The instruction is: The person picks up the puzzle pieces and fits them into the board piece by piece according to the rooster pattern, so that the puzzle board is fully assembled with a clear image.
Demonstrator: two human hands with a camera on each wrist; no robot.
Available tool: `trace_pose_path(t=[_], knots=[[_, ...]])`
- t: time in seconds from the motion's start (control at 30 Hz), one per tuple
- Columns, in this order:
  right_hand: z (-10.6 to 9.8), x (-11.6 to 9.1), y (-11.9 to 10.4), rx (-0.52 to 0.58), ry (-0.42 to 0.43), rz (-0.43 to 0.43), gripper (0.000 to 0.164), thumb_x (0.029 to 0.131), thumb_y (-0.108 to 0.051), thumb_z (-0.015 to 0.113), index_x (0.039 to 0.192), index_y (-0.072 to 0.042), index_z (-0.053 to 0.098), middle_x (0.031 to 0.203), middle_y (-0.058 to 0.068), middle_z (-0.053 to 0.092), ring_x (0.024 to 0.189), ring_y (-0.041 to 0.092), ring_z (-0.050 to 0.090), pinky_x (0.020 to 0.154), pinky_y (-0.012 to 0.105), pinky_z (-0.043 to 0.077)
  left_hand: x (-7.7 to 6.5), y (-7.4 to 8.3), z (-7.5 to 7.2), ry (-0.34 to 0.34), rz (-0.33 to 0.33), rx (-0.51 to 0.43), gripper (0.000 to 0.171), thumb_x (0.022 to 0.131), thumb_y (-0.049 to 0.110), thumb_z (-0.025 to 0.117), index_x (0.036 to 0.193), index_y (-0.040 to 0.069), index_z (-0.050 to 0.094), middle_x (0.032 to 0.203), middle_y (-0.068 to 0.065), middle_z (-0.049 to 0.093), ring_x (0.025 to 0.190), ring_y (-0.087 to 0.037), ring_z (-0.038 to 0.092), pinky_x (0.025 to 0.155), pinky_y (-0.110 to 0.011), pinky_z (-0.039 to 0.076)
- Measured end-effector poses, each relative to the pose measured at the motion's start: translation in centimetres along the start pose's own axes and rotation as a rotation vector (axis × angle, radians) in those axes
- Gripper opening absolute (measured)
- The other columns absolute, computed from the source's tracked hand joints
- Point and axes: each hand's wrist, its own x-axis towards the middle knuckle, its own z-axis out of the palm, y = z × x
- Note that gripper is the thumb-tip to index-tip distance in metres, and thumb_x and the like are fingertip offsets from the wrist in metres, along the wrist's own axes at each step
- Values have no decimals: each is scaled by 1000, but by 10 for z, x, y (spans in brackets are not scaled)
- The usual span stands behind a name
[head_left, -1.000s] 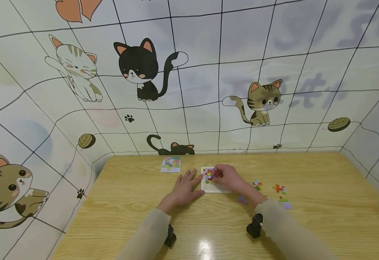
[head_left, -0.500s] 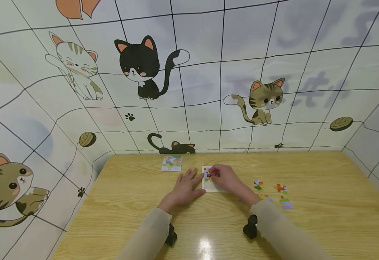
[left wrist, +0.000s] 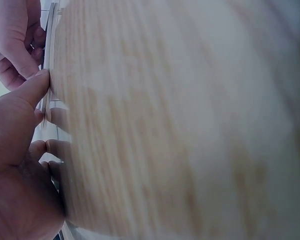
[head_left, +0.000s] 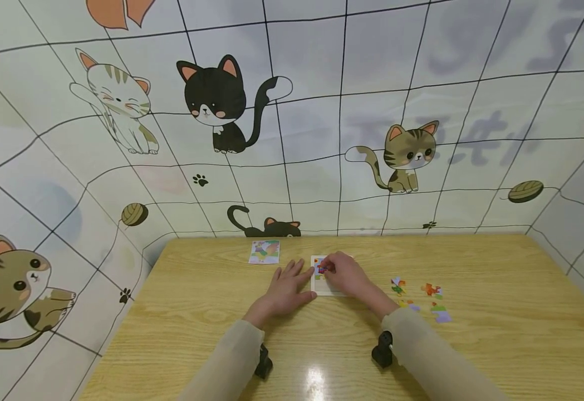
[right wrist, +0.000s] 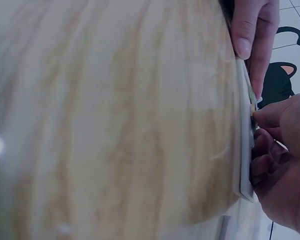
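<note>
A white puzzle tray [head_left: 328, 289] lies on the wooden table between both hands, with colourful jigsaw pieces at its upper left. My left hand [head_left: 285, 291] is spread on the table at the tray's left side, its thumb and forefinger touching the border. Over the upper left of the tray, my right hand [head_left: 349, 274] pinches a small colourful jigsaw piece [head_left: 323, 269] between thumb and forefinger. In the right wrist view those fingertips are right at the tray [right wrist: 244, 155], and the hand hides part of the pieces.
Several loose jigsaw pieces [head_left: 441, 313] lie right of the right forearm, including an orange one [head_left: 431, 289] and a green-and-red one [head_left: 398, 286]. A square picture card [head_left: 264, 252] lies at the back left. The cat-patterned wall [head_left: 317, 167] stands behind the table.
The right hand has shifted slightly left over the tray's upper left, and its forearm now covers a purple loose piece seen earlier. The left hand stays in place.
</note>
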Motion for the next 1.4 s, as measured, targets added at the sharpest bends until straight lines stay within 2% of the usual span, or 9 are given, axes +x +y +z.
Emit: trace_pose_path(t=[0.23, 0.5, 0.83, 0.97, 1.17, 1.3, 1.4], knots=[[2, -2, 1, -4, 24, -10, 14, 93, -2, 70, 106, -3, 74, 97, 5, 65, 93, 22, 63, 85, 43, 54, 0, 1, -1, -3, 1, 8, 65, 104, 41, 58, 159, 11, 39, 167, -18, 21, 155, -39, 12, 120, -64, 7], [1, -5, 5, -53, 58, -79, 7, 93, -6, 73, 98, -5, 78, 89, 1, 63, 83, 19, 62, 78, 40, 54, 0, 1, 0, -4, 8, 19, 66, 104, 42, 58, 159, 11, 39, 167, -18, 21, 155, -40, 12, 121, -63, 7], [1, -2, 8, -30, 70, -93, 5, 91, -8, 77, 94, -8, 81, 89, 0, 64, 82, 16, 59, 76, 38, 52, 1, 0, 0, -6, 1, 36, 66, 104, 43, 56, 160, 12, 38, 168, -18, 20, 155, -39, 12, 121, -63, 7], [0, -2, 7, -36, 44, -75, 8, 91, -9, 77, 97, -8, 82, 92, 2, 64, 83, 17, 59, 76, 38, 51, 1, 0, 0, -7, 1, 29, 66, 104, 42, 57, 159, 12, 39, 168, -18, 21, 155, -39, 12, 121, -63, 7], [-3, -5, 4, -24, -51, -17, 17, 94, -14, 76, 109, -7, 80, 103, 4, 61, 90, 20, 58, 79, 39, 51, -1, 1, 1, -5, 12, 12, 64, 104, 38, 58, 159, 9, 40, 167, -21, 21, 155, -42, 12, 120, -65, 6], [-8, -10, 5, -21, -92, -67, 23, 98, -16, 72, 118, -5, 77, 108, 6, 60, 92, 19, 58, 79, 39, 50, -1, 1, 1, -6, 20, 1, 65, 104, 36, 58, 159, 8, 39, 167, -22, 20, 155, -43, 10, 120, -65, 5], [-16, -13, 9, 44, -91, -104, 30, 99, -14, 69, 126, -1, 71, 106, 6, 61, 85, 18, 55, 72, 35, 49, -1, 1, 2, -1, 21, -4, 65, 104, 37, 58, 159, 8, 38, 167, -22, 20, 155, -42, 9, 120, -64, 3]])
